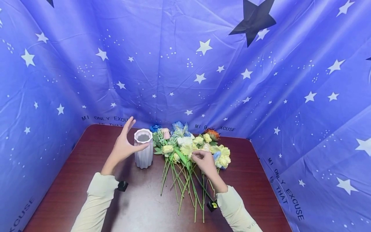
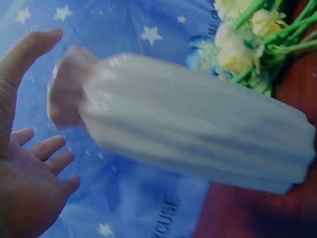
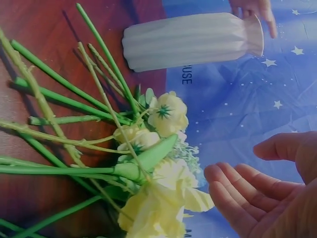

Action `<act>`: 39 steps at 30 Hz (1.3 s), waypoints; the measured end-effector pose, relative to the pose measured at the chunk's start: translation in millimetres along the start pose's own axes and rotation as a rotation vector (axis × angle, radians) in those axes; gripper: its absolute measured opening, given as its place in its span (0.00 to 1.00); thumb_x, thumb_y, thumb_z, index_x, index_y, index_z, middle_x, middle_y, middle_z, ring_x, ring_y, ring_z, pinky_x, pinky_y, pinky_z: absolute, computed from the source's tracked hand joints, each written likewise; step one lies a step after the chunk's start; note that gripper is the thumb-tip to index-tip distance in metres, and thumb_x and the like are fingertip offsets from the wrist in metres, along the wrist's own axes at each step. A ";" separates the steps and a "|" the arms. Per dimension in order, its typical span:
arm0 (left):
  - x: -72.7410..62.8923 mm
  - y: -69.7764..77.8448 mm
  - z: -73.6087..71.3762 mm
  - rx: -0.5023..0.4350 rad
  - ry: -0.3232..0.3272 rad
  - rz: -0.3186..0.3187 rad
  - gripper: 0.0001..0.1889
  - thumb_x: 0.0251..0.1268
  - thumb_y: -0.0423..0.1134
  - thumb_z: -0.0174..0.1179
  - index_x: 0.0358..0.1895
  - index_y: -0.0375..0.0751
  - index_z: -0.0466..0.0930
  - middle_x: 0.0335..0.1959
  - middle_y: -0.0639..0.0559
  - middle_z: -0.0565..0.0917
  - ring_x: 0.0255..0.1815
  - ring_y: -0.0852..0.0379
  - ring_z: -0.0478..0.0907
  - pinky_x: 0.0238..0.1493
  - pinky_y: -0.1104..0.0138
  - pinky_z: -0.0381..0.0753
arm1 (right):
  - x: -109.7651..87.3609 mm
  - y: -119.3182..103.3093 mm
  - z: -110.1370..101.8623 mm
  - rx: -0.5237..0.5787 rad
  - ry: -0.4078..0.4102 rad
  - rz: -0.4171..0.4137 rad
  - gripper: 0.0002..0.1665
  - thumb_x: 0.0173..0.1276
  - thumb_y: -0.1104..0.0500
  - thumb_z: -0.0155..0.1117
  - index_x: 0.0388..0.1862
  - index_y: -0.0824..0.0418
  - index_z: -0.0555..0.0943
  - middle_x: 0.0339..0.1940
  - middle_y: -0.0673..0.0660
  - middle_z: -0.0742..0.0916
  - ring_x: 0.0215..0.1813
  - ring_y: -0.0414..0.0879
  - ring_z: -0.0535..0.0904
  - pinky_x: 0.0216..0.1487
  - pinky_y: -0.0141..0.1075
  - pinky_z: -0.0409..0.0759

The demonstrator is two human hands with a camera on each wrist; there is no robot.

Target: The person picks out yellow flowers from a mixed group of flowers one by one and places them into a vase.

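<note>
A pale, ribbed vase [image 1: 143,156] with a scalloped rim stands upright on the table, left of the flowers. My left hand [image 1: 125,144] is spread beside its neck, thumb apart from the fingers; the left wrist view shows a gap between the hand [image 2: 34,183] and the vase [image 2: 193,119]. A pile of artificial flowers [image 1: 186,149] lies with green stems [image 1: 191,190] toward me. Over the yellow blooms hovers my right hand [image 1: 206,161], fingers loosely bent. In the right wrist view nothing sits between the thumb and fingers of that hand [image 3: 262,193], close to a yellow flower [image 3: 158,208].
The dark red wooden table [image 1: 139,199] meets a blue star-printed cloth [image 1: 162,64] at its back and sides. An orange flower [image 1: 213,134] and blue flowers [image 1: 180,128] lie at the pile's far edge. A black star [image 1: 253,21] hangs high on the cloth.
</note>
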State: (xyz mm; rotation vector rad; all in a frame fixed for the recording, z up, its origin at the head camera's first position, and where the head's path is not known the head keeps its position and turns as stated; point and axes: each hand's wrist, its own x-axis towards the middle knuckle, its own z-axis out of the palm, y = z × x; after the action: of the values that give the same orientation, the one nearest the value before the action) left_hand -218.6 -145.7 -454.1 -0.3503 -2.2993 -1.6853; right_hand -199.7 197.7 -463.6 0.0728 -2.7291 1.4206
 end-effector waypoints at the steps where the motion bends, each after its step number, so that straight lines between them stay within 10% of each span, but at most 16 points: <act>1: -1.5 -4.5 -2.0 -0.018 -0.011 -0.018 0.66 0.43 0.35 0.83 0.83 0.54 0.45 0.81 0.44 0.61 0.83 0.42 0.52 0.81 0.36 0.46 | 0.0 1.1 0.2 0.013 -0.010 0.017 0.13 0.67 0.64 0.66 0.46 0.71 0.87 0.34 0.66 0.90 0.31 0.43 0.85 0.32 0.30 0.78; 14: -17.1 -52.5 -13.4 -0.122 -0.160 -0.137 0.55 0.48 0.29 0.78 0.80 0.37 0.53 0.77 0.31 0.64 0.79 0.31 0.57 0.79 0.36 0.54 | -9.0 16.3 16.5 0.091 -0.100 0.176 0.11 0.68 0.66 0.64 0.40 0.74 0.87 0.28 0.69 0.89 0.28 0.55 0.87 0.29 0.33 0.85; 24: -21.5 -75.8 -11.9 -0.169 -0.224 -0.197 0.49 0.52 0.26 0.75 0.77 0.29 0.56 0.72 0.25 0.68 0.73 0.28 0.64 0.76 0.39 0.62 | -10.8 33.3 35.0 0.358 -0.202 0.381 0.15 0.70 0.69 0.63 0.47 0.84 0.81 0.27 0.67 0.90 0.21 0.42 0.85 0.26 0.29 0.86; 33: -21.4 -89.4 -7.4 -0.269 -0.242 -0.263 0.46 0.55 0.24 0.72 0.76 0.23 0.56 0.69 0.22 0.68 0.57 0.69 0.76 0.69 0.65 0.77 | -2.2 45.4 44.9 0.472 -0.180 0.483 0.16 0.69 0.69 0.65 0.48 0.82 0.81 0.26 0.67 0.90 0.20 0.43 0.87 0.30 0.32 0.89; 39: -24.1 -94.1 -3.5 -0.320 -0.235 -0.271 0.44 0.55 0.23 0.71 0.74 0.22 0.58 0.66 0.24 0.71 0.52 0.73 0.78 0.57 0.76 0.81 | 1.4 47.6 48.8 0.481 -0.179 0.526 0.14 0.68 0.68 0.67 0.46 0.80 0.83 0.24 0.65 0.90 0.21 0.45 0.88 0.31 0.33 0.89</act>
State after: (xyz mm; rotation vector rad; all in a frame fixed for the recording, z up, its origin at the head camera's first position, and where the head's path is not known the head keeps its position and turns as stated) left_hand -228.6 -177.7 -545.4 -0.3256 -2.3192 -2.2676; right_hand -206.2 184.9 -530.3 -0.5600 -2.5746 2.2841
